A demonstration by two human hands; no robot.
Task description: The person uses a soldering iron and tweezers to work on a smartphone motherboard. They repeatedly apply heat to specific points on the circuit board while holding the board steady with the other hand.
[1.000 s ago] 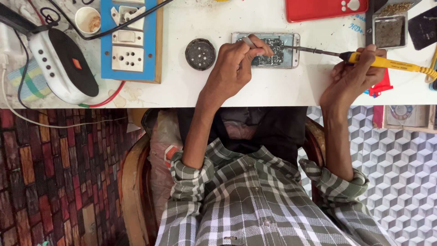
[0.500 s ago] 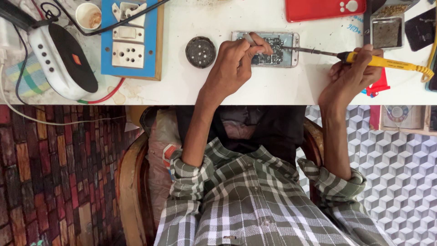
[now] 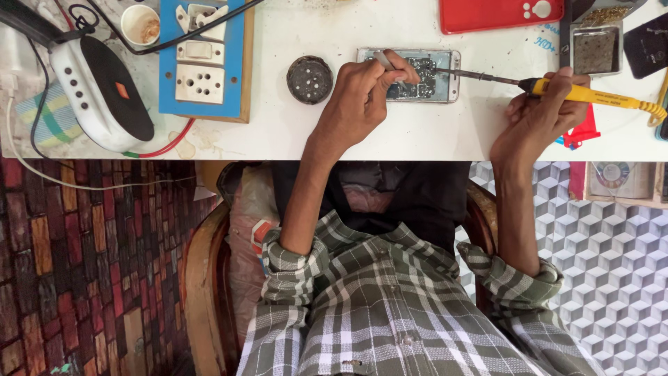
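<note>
Mid-repair at a white bench [image 3: 417,132] — opened phone [image 3: 417,73] lying flat, board bared; left hand [image 3: 358,94] closed on tweezers [image 3: 384,60], right hand [image 3: 539,115] gripping yellow soldering iron [image 3: 591,95], tip on board — reassembly apparently outstanding.

Bench is pretty cluttered: a blue switchboard [image 3: 203,59] on a wooden base sits at the left, with a small white cup [image 3: 140,24] beside it and a white-and-black speaker-looking box [image 3: 101,90] further left. A round dark tin [image 3: 309,79] sits mid-table. Up top there's a red phone case [image 3: 499,14], and a wooden chair [image 3: 205,292] shows under the white table [image 3: 390,139].
</note>
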